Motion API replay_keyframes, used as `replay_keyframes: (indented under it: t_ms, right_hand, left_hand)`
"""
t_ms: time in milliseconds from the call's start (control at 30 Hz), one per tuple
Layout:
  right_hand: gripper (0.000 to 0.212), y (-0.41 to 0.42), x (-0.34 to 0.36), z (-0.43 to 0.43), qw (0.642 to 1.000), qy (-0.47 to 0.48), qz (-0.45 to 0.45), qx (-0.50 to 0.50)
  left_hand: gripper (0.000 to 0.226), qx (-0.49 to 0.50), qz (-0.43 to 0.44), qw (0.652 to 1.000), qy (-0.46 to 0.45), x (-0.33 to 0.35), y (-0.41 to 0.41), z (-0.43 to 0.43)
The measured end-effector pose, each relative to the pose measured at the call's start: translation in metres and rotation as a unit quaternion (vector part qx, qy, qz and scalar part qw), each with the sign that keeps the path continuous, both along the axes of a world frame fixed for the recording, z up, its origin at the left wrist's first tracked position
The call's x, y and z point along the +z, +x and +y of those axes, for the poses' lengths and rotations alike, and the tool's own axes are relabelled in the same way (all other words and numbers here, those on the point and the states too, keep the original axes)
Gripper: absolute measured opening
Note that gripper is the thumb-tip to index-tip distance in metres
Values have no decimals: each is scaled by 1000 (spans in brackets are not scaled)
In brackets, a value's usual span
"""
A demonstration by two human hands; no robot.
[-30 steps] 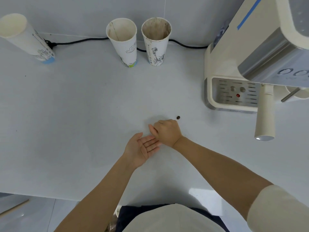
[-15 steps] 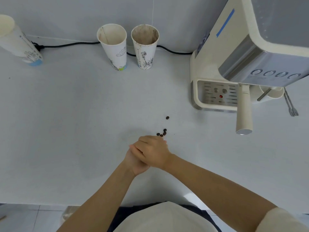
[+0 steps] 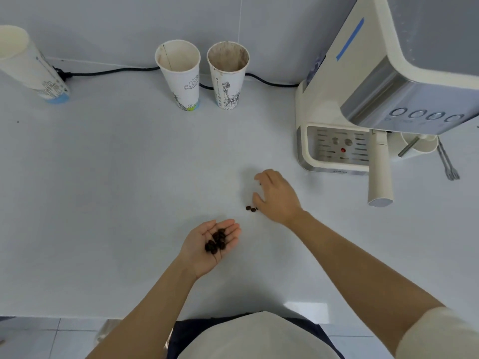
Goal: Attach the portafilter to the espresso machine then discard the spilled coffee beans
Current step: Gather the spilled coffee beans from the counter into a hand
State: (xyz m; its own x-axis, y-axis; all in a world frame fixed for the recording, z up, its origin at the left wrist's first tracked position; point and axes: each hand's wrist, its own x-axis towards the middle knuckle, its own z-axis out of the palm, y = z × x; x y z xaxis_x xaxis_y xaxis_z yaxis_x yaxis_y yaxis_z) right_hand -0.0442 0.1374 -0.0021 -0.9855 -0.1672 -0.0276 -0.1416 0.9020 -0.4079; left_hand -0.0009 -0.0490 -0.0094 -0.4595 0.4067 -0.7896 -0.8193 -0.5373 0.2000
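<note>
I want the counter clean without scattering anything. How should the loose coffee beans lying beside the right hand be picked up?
The loose beans are tiny, rounded and lying flat on the counter, so pinch each across its short sides with fingertips from straight above, or sweep them toward the cupped left hand, which lies palm up just nearby. The right hand is probably best placed to do it.

Counter (image 3: 108,193) left of hands open; paper cups (image 3: 202,76) at back, portafilter handle (image 3: 380,172) juts right
</note>
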Motion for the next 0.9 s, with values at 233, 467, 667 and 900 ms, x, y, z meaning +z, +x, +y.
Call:
replay_keyframes:
  t_ms: [233, 467, 667, 900]
  right_hand:
    - [39, -16, -22, 9, 993, 25, -103, -42]
    - [30, 1, -32, -4, 999, 21, -18, 21]
    - [22, 8, -37, -15, 970, 106, 149, 158]
    - [60, -2, -47, -10, 947, 103, 246, 177]
  left_hand:
    - [59, 17, 0, 1000, -10, 1, -6, -19]
    - [59, 17, -9, 1000, -13, 0, -8, -20]
    - [58, 9, -19, 1000, -16, 0, -8, -14]
    - [56, -3, -27, 999, -22, -1, -9, -16]
